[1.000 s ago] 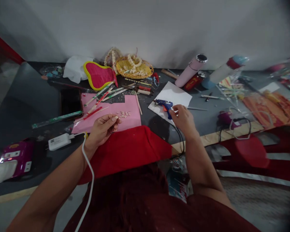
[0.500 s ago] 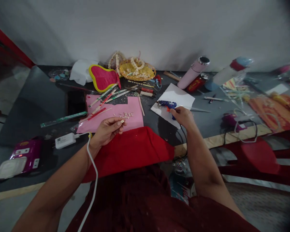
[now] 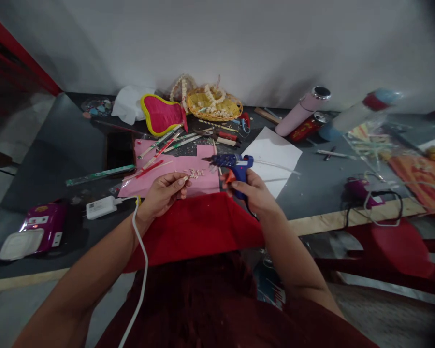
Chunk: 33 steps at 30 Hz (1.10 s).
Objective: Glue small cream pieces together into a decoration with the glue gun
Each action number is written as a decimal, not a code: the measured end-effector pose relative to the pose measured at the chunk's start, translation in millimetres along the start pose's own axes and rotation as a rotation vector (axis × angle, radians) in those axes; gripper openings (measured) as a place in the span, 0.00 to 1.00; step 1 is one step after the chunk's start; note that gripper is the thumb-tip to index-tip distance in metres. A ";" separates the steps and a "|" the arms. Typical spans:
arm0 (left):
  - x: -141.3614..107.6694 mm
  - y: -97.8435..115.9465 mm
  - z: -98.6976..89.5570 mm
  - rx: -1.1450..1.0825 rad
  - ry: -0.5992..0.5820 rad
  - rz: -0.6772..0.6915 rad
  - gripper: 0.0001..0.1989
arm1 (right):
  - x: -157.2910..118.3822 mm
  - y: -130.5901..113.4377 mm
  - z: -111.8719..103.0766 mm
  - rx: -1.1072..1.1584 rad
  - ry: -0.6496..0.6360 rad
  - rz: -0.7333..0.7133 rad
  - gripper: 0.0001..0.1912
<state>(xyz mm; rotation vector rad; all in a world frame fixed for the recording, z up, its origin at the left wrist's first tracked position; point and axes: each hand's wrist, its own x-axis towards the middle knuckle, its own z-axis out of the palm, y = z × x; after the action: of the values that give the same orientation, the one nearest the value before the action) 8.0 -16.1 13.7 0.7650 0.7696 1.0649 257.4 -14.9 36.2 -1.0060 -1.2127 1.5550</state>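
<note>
Glue gun (image 3: 242,170) had come off the white paper (image 3: 275,157); right hand (image 3: 256,192) had its grip closed on the handle, nozzle above the pink sheet (image 3: 208,187). Left hand (image 3: 164,193) pinched 1 pale piece (image 3: 185,178). Gun and piece now sat closer. I couldn't read the red can's (image 3: 308,127) marking.

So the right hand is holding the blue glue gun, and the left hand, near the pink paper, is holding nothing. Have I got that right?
Not quite: the left hand isn't empty. The head view shows it pinching a small pale piece near the pink paper. The right hand does hold the blue glue gun.
</note>
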 end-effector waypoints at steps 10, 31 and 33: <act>3.3 0.1 0.1 0.045 0.097 -0.026 0.12 | 4.6 28.9 3.4 0.015 -0.200 0.001 0.14; 3.8 -2.1 -3.1 0.055 0.094 -0.004 0.10 | 5.1 28.5 5.7 -0.093 -0.260 -0.024 0.12; 4.0 -2.4 -3.3 0.054 0.096 -0.002 0.09 | 4.9 28.0 5.8 -0.100 -0.262 -0.024 0.12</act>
<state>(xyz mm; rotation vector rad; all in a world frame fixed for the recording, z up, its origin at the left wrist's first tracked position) 7.5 -12.5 9.3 0.7628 0.8835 1.0889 246.0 -15.0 9.5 -0.8656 -1.4896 1.6585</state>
